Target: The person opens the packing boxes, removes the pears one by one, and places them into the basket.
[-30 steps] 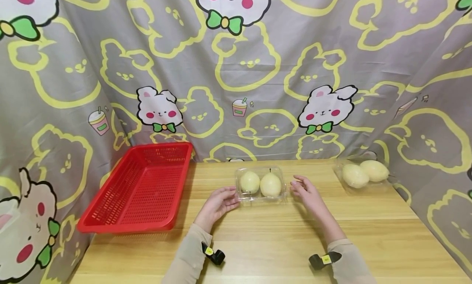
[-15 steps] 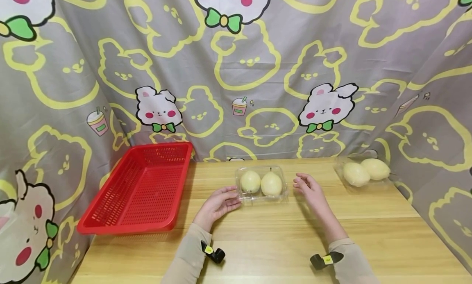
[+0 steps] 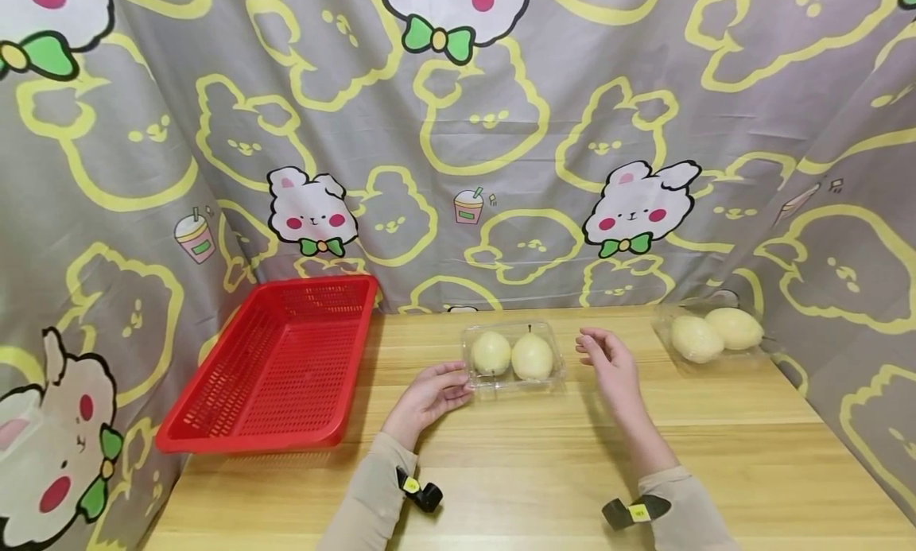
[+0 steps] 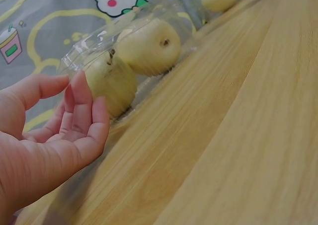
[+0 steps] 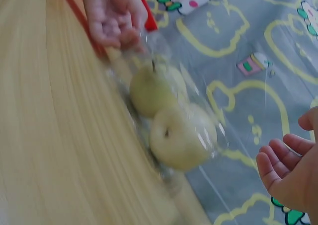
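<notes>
Two pale yellow pears [image 3: 532, 358], one with its stem up, sit in a clear plastic clamshell box [image 3: 515, 386] near the back of the table. My left hand [image 3: 432, 393] is at the box's left side, fingertips right at its front left corner; in the left wrist view its thumb and loosely bent fingers overlap the box edge. To the right of the box, a small gap away, my right hand [image 3: 614, 368] is raised with relaxed fingers and holds nothing. The right wrist view shows that hand's palm [image 5: 293, 173] apart from the box.
A red perforated plastic basket [image 3: 361, 352] stands at the table's left. At the back right lies another clear package [image 3: 661, 340] with two pale yellow fruits [image 3: 733, 328]. A patterned curtain [image 3: 501, 122] closes off the back and sides of the wooden table [image 3: 529, 479].
My right hand has drawn a little farther to the right, away from the box. The left hand stays at the box's left corner, and the box stays in place on the table.
</notes>
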`<move>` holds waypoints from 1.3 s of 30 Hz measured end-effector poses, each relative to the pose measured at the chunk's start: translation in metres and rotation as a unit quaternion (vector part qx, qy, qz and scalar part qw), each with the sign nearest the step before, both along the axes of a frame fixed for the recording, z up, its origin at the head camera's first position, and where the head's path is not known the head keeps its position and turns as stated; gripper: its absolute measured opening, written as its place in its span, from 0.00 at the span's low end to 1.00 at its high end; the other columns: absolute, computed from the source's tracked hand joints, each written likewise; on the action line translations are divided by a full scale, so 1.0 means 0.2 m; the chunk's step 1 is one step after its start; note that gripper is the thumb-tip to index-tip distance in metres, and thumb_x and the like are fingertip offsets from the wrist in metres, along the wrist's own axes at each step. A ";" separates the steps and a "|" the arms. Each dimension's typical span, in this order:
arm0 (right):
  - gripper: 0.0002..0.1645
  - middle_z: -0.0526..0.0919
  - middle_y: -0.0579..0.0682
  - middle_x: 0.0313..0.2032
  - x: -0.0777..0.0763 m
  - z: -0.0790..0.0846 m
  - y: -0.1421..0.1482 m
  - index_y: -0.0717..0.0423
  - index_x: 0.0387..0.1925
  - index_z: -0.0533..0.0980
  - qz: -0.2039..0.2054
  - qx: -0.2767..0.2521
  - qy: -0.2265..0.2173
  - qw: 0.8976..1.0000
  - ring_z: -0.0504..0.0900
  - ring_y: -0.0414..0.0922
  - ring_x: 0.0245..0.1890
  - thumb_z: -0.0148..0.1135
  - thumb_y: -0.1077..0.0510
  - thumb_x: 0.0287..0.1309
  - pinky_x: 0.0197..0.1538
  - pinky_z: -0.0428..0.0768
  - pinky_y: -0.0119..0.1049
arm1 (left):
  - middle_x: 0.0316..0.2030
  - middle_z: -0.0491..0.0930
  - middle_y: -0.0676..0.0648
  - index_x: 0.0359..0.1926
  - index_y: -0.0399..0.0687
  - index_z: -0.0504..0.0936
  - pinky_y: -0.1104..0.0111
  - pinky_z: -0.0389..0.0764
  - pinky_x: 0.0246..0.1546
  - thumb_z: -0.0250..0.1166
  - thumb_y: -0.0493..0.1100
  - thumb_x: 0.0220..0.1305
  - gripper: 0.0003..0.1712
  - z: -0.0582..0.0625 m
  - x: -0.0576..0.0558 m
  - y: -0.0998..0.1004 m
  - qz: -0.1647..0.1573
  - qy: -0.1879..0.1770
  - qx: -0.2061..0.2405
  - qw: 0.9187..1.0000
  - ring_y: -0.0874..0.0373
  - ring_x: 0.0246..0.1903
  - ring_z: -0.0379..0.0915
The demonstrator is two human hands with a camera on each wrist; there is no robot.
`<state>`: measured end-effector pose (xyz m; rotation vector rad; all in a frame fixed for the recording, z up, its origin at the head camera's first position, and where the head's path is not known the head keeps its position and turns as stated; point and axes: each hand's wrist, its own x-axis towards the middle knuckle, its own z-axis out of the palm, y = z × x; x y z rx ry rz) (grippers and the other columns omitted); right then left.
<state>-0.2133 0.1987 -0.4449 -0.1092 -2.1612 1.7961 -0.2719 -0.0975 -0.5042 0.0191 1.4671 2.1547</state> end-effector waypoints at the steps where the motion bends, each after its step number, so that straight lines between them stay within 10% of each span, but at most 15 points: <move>1: 0.22 0.81 0.31 0.37 0.00 0.01 -0.01 0.67 0.55 0.72 0.004 -0.010 0.004 1.000 0.80 0.28 0.39 0.51 0.53 0.71 0.43 0.81 0.24 | 0.28 0.80 0.52 0.65 0.29 0.60 0.66 0.82 0.44 0.54 0.30 0.68 0.27 0.00 0.00 0.00 0.003 0.000 -0.002 1.000 0.63 0.29 0.80; 12: 0.22 0.82 0.40 0.39 0.07 0.08 -0.19 0.71 0.56 0.69 0.083 -0.139 -0.005 0.987 0.82 0.35 0.41 0.50 0.56 0.72 0.46 0.82 0.30 | 0.27 0.78 0.51 0.58 0.34 0.66 0.65 0.82 0.41 0.55 0.29 0.66 0.20 0.00 0.01 0.01 0.020 -0.002 -0.004 1.000 0.63 0.27 0.78; 28: 0.14 0.83 0.51 0.42 0.14 -0.09 -0.41 0.60 0.47 0.75 0.240 -0.401 -0.217 0.857 0.81 0.46 0.48 0.47 0.57 0.70 0.58 0.78 0.36 | 0.29 0.79 0.52 0.56 0.35 0.67 0.66 0.82 0.41 0.55 0.31 0.66 0.17 0.01 0.02 0.02 0.009 0.010 -0.010 1.000 0.63 0.28 0.78; 39: 0.31 0.65 0.68 0.67 0.16 -0.15 -0.47 0.71 0.68 0.54 0.226 -0.462 -0.241 0.823 0.67 0.57 0.68 0.44 0.58 0.71 0.70 0.67 0.42 | 0.29 0.78 0.50 0.55 0.35 0.67 0.66 0.83 0.39 0.55 0.30 0.66 0.17 0.00 0.02 0.02 0.014 0.008 -0.003 1.000 0.62 0.29 0.78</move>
